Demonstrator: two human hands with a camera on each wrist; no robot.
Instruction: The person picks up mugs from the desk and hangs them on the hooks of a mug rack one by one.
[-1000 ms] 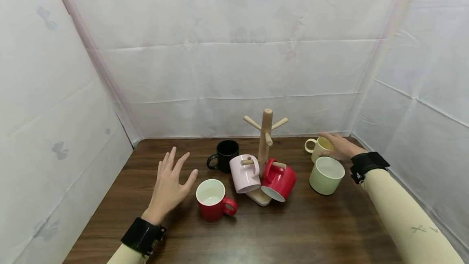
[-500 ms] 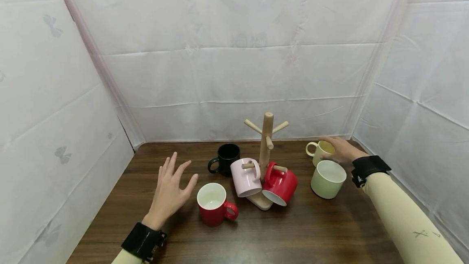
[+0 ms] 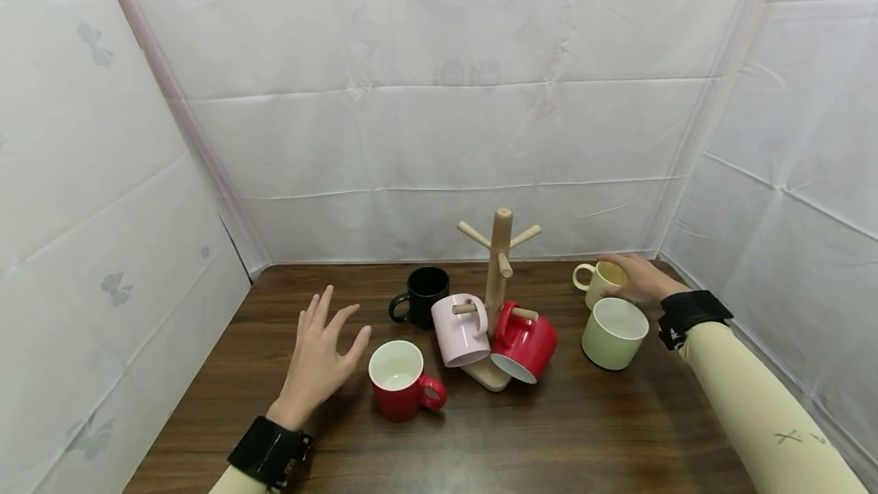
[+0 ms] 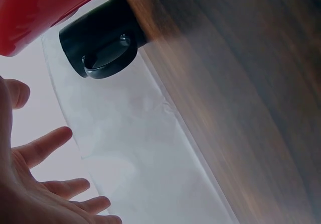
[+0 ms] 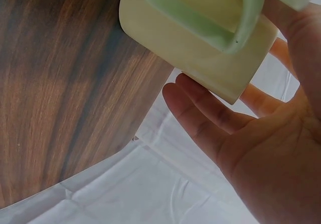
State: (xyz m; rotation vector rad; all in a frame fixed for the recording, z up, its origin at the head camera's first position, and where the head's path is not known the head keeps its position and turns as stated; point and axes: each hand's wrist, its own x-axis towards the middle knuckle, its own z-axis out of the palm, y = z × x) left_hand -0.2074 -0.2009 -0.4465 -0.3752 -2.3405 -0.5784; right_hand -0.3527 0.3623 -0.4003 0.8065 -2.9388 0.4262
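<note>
Layout: no mug has shifted over the last second, and both hands keep their positions; only the head view has tipped slightly. Work at the yellow mug (image 3: 595, 293) therefore remains, by judgement, at the grasping stage.

Yellow mug: located at the far right of the surface (image 3: 521, 441), just behind the green mug (image 3: 610, 343), handle to the left.

Right hand (image 3: 638, 279): fingers set about the yellow mug's rim; partial occlusion prevents confirming a firm grip.

Left hand (image 3: 314, 364): fingers spread and released, near the standing red mug (image 3: 396, 402).

Count: six mugs. Four on the surface: yellow, green, standing red, black mug (image 3: 430, 297). Two hung by their handles on one mug tree (image 3: 497, 277): pink mug (image 3: 456, 343), second red mug (image 3: 536, 345). Five pegs visible; three upper pegs bare.
</note>
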